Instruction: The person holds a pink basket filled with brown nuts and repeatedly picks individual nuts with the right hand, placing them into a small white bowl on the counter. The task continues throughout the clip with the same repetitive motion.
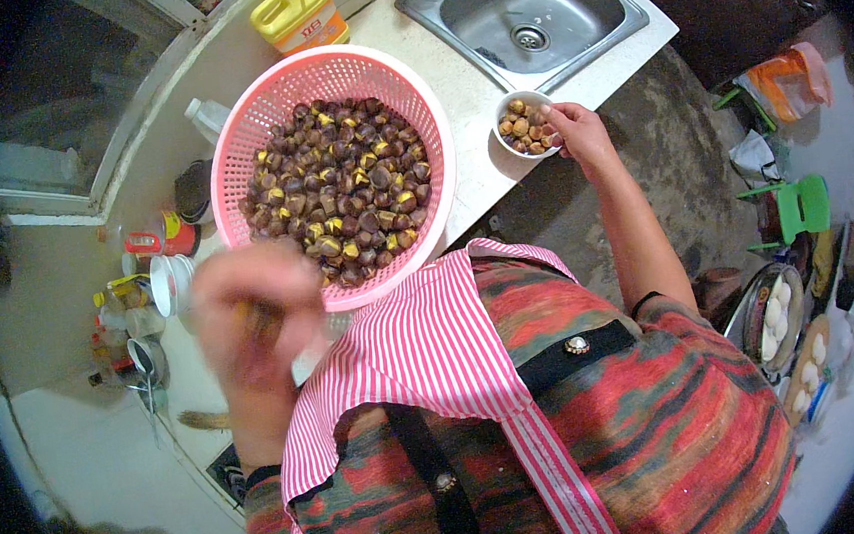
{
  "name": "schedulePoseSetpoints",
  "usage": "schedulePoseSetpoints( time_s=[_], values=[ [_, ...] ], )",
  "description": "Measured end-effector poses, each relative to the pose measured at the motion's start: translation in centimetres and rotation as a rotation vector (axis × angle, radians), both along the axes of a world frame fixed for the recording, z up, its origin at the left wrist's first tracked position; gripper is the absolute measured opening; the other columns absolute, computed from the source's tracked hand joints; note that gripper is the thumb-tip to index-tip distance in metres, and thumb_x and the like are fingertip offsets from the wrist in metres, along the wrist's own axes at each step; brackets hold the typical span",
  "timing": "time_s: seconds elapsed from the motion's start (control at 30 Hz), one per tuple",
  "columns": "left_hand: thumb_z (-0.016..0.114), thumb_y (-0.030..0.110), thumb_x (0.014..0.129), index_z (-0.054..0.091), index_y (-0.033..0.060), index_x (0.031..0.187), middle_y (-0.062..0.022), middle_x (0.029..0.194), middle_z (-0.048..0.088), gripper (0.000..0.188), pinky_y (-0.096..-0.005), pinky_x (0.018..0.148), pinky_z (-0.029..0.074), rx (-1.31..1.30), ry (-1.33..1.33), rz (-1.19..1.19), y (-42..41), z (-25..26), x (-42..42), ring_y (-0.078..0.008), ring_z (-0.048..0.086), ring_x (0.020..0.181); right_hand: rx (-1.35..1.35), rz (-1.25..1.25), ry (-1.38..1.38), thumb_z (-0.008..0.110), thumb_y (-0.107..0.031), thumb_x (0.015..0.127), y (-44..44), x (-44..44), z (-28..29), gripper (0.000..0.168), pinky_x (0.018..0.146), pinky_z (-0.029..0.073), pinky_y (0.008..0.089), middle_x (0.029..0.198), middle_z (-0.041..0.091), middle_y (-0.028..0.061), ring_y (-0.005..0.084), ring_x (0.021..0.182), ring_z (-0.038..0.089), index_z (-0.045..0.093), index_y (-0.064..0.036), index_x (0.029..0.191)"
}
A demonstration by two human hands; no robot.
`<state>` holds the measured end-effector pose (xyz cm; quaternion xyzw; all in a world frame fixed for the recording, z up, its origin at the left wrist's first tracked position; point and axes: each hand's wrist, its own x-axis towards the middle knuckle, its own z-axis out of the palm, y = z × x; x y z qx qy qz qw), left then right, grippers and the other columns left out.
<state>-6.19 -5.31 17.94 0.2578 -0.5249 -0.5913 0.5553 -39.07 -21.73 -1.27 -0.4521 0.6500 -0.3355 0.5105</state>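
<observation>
My right hand [580,133] is at the right rim of a small white bowl [501,141] near the counter edge, its fingertips over the opening. Light brown shelled chestnuts [525,127] lie in the bowl; whether the fingers pinch one or grip the rim is unclear. Raised close to the camera, my left hand [262,318] is strongly blurred, its fingers curled; what they may hold cannot be made out. Behind it, a pink plastic colander basket [324,63] holds many dark brown chestnuts [353,190], several split to show yellow flesh. The left hand covers part of its lower left rim.
A steel sink [565,11] is set in the white counter [456,69]. A yellow detergent jug [300,17] stands behind the basket. Left are white tubs [171,285], bottles and a brush [204,419]. A green chair [804,209] and trays of pale dough pieces [776,318] are at the right.
</observation>
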Motion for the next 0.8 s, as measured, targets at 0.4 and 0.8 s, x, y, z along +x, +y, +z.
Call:
schedulePoseSetpoints(
  time_s=[0.4, 0.8],
  values=[
    [0.049, 0.039, 0.093, 0.052, 0.0305, 0.128, -0.0086, 0.065, 0.058, 0.036, -0.0202, 0.036, 0.028, -0.347, 0.187, -0.707, 3.2, 8.6, -2.3, -0.0082, 0.040, 0.037, 0.011, -0.226, -0.475, 0.052, -0.003, 0.087, -1.0, -1.6, -0.8, 0.026, 0.065, 0.054, 0.0255, 0.095, 0.060, 0.0130, 0.0178, 0.079, 0.061, 0.051, 0.004, 0.112],
    [0.058, 0.037, 0.089, 0.044, 0.0358, 0.134, -0.0094, 0.073, 0.060, 0.048, -0.0206, 0.040, 0.037, -0.353, 0.191, -0.484, 5.3, 7.9, -2.3, -0.0101, 0.045, 0.042, -0.033, -0.271, -0.551, 0.058, -0.017, 0.090, -1.3, -2.9, -0.1, 0.020, 0.050, 0.047, 0.0183, 0.084, 0.064, 0.0096, 0.0093, 0.063, 0.056, 0.053, 0.000, 0.098]
  ],
)
